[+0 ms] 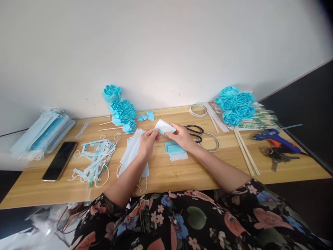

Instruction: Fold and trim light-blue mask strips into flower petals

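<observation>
Between my two hands is a small folded piece of face mask fabric point(164, 127), white on top with a light blue edge. My left hand point(148, 140) pinches its left lower edge. The right side is gripped by my right hand point(182, 136), thumb in front. Below my hands lie cut blue and white mask pieces point(176, 150) on the wooden table point(166, 177). Partly under my left forearm are face masks point(131, 149) with white ear loops. Scissors point(195, 130) with black handles lie just beyond my right hand.
Blue fabric roses point(122, 113) stand back left, more roses point(235, 104) back right. A mask stack point(44, 133), phone point(60, 160) and cut-off strips point(95, 159) lie left. Tape rolls point(198, 110), wooden sticks point(246, 152), a blue glue gun point(277, 139) and keys point(278, 156) lie right.
</observation>
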Demonstrator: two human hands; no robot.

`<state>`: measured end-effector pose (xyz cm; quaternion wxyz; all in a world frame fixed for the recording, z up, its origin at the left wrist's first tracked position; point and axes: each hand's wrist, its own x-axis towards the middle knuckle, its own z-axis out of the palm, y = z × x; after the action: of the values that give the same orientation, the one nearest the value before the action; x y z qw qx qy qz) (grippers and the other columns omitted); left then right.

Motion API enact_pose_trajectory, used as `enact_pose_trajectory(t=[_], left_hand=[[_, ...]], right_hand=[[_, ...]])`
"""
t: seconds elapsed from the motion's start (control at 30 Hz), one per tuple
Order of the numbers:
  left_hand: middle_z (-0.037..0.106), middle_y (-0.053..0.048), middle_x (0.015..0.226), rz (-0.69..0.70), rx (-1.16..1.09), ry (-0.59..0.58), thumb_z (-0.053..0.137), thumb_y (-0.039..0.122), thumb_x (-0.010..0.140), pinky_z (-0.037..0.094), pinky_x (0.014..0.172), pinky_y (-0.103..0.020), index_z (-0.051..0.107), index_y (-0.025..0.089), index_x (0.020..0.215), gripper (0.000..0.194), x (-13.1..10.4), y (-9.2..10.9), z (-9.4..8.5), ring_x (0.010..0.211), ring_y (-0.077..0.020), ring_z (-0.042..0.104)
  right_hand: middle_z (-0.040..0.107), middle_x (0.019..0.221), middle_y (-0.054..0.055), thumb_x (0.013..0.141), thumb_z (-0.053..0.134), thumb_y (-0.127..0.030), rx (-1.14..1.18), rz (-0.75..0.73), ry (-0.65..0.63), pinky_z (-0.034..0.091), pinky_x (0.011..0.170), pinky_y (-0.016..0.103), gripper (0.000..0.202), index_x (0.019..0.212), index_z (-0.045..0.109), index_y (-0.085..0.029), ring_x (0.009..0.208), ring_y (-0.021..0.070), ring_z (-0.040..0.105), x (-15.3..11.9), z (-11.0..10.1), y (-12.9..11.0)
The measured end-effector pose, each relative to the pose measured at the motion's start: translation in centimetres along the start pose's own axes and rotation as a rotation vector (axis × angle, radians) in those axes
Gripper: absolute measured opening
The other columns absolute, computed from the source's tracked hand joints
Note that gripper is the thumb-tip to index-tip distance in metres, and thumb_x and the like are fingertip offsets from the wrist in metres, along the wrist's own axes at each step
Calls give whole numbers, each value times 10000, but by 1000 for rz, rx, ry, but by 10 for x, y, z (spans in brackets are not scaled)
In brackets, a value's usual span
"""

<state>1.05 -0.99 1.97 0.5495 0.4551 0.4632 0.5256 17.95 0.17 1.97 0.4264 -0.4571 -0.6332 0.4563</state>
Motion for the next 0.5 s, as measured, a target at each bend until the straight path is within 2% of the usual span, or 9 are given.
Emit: enact_pose_trajectory(t=[0.2,0.33,0.4,0.5], left_hand=[[637,-25,744,-65,-74,-46,694,535,766,446,685,-271,664,150,742,387,2,-9,-1,644,-117,539],[622,-7,647,-70,2,-40,749,464,741,441,706,-261,656,144,640,348,2,-8,-1,629,-106,534],[632,-10,635,-90,-61,-27,771,449,716,442,686,-260,651,143,617,343,1,-5,0,628,-107,543],[692,-41,733,-145,-236,-46,812,439,666,467,678,-270,675,139,691,330,2,0,1,695,-135,609]], right_hand=[[689,859,9,789,696,-397,22,-13,2,480,673,290,332,1066,667,-217,738,178,605,0,1,3],[704,922,26,799,691,-400,23,-31,-4,497,710,305,339,1076,666,-206,775,185,627,0,1,2],[709,957,35,829,652,-399,42,-40,11,513,738,318,363,1136,647,-206,806,191,641,1,-1,2],[706,946,40,889,566,-360,-40,-92,109,530,782,347,373,1230,604,-215,834,199,653,3,-7,2]])
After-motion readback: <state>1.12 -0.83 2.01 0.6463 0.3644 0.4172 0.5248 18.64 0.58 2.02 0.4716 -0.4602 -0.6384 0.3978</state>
